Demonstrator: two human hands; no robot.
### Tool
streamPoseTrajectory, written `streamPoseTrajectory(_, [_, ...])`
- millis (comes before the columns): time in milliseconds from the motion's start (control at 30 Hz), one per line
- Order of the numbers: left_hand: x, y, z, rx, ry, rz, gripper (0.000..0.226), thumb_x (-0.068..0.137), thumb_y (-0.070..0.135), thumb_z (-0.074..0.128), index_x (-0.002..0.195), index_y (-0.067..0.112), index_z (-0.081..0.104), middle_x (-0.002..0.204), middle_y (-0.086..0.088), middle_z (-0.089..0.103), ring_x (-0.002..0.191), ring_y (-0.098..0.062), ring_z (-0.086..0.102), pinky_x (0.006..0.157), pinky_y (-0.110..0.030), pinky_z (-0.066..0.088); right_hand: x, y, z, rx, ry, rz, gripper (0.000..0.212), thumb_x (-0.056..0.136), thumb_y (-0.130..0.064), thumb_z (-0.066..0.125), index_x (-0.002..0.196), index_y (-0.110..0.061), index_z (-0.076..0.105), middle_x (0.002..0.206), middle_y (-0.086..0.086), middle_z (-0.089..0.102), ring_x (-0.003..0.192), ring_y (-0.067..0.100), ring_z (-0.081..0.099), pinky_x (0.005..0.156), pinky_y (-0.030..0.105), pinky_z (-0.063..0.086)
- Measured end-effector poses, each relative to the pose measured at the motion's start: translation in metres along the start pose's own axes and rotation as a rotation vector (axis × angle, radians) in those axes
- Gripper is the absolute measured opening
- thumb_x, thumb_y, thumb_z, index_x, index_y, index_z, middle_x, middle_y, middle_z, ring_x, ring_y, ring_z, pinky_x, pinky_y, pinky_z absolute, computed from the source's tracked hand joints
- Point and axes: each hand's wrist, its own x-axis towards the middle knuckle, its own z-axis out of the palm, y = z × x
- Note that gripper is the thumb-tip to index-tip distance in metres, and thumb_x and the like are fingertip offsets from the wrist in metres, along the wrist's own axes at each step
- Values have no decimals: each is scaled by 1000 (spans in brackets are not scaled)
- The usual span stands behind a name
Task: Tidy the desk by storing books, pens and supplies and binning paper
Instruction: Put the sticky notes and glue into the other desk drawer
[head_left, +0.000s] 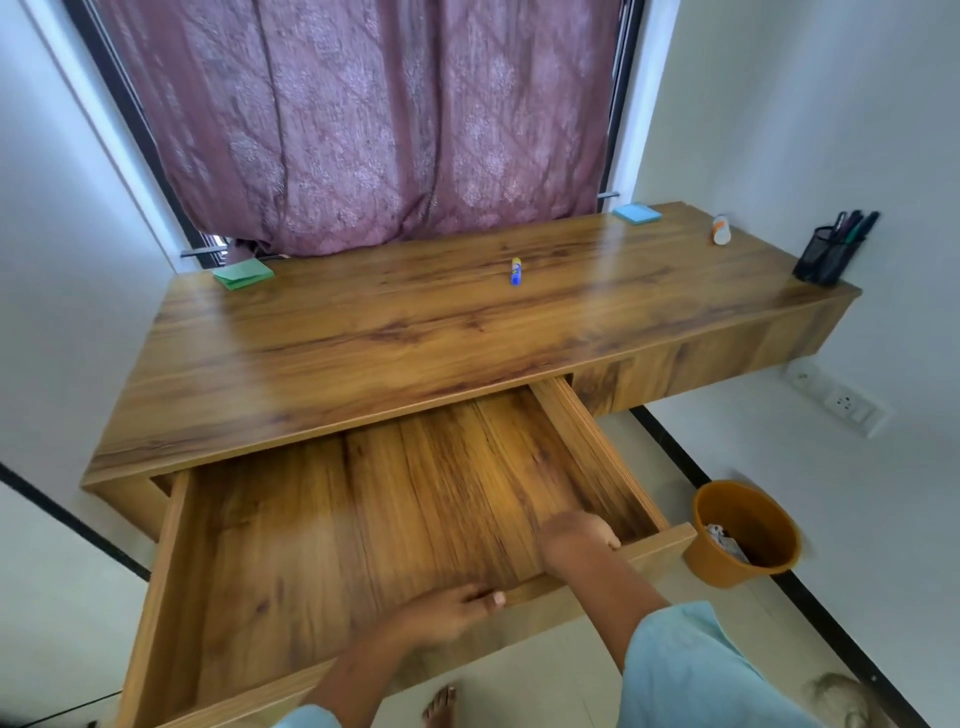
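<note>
- While drawn well out from under the desk (363, 353), drawer (337, 519): wooden, held at its front panel by both hands.
- Left hand (452, 613): gripping the top edge of the front panel, thumb laid over the rim, fingers wrapped below.
- Right hand (576, 540): hooked over the same edge nearer the right corner, fingers curled down inside the drawer.
- Green paper pad (242, 274): flat at the far left corner of the desk, just beside the curtain (363, 130).
- Blue paper pad (637, 212): flat at the far edge, right of centre.
- Glue stick (515, 271): blue with yellow top, alone mid-desk toward the back; upright or lying, unclear.
- White tube (721, 229): orange mark, between blue paper pad and pen holder.
- Pen holder (826, 257): black mesh, upright at the right end, pens (852, 226) standing inside.
- Orange bin (748, 535): on the floor just right of the drawer's front corner, paper scraps (727, 543) inside.
</note>
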Motion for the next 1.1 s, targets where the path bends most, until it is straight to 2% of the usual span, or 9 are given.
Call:
streamPoseTrajectory(200, [-13, -17, -11, -327, 95, 8, 44, 85, 52, 55, 124, 32, 58, 136, 7, 53, 126, -10, 47, 112, -28, 31, -2, -54, -24, 48, -46, -337, 23, 94, -21, 46, 101, -8, 64, 89, 7, 60, 88, 23, 58, 76, 34, 45])
streamPoseTrajectory(267, [-16, -23, -18, -588, 276, 19, 13, 88, 34, 61, 96, 29, 70, 107, 4, 66, 99, -14, 60, 93, -30, 47, -2, -74, -33, 99, 71, -444, 26, 94, -23, 47, 103, -10, 67, 93, 5, 63, 86, 22, 60, 73, 32, 46])
streamPoseTrajectory(367, [-23, -32, -45, -766, 679, 70, 27, 91, 2, 50, 85, 23, 65, 83, 1, 59, 69, -11, 50, 62, -25, 38, 2, -97, -52, 246, 272, -575, 27, 96, -30, 47, 115, -21, 64, 113, 3, 65, 101, 23, 61, 81, 34, 49])
streamPoseTrajectory(500, [-28, -48, -98, -582, 1058, 43, 28, 90, 3, 53, 111, 20, 59, 109, 3, 59, 99, -12, 54, 83, -23, 42, 20, -118, -83, 252, 412, -636, 35, 94, -31, 51, 128, -25, 54, 134, 1, 52, 123, 24, 50, 96, 40, 47])
streamPoseTrajectory(600, [-21, -63, -144, -435, 1182, 18, 36, 90, 12, 58, 125, 18, 54, 123, 6, 49, 121, -14, 45, 104, -30, 34, 36, -135, -108, 330, 468, -682, 34, 94, -27, 49, 128, -27, 54, 133, -1, 49, 124, 23, 46, 96, 37, 45])
streamPoseTrajectory(767, [8, -96, -223, -243, 1145, -47, 48, 93, 29, 53, 139, 20, 39, 141, 1, 43, 130, -17, 39, 109, -35, 33, 72, -188, -146, 468, 385, -732, 44, 92, -29, 53, 135, -26, 49, 143, 0, 41, 134, 24, 37, 109, 37, 36])
streamPoseTrajectory(900, [27, -125, -274, 162, 982, -226, 61, 98, 46, 32, 151, 21, 13, 159, -4, 11, 146, -25, 8, 118, -42, 11, 108, -235, -165, 424, 309, -737, 54, 96, -35, 50, 146, -23, 35, 154, -1, 25, 142, 22, 23, 117, 34, 23])
streamPoseTrajectory(1000, [45, -141, -322, 227, 948, -264, 60, 99, 49, 21, 152, 27, 2, 160, -2, -3, 147, -24, -4, 118, -41, 2, 138, -270, -178, 456, 403, -702, 59, 97, -41, 44, 150, -25, 24, 159, -3, 16, 146, 20, 13, 120, 33, 13])
streamPoseTrajectory(1100, [73, -151, -377, 243, 1039, -227, 61, 99, 49, 21, 152, 24, 5, 160, 0, 3, 147, -19, 0, 118, -36, 3, 175, -306, -206, 473, 589, -592, 62, 97, -48, 35, 152, -23, 17, 156, -1, 23, 143, 19, 21, 117, 30, 18])
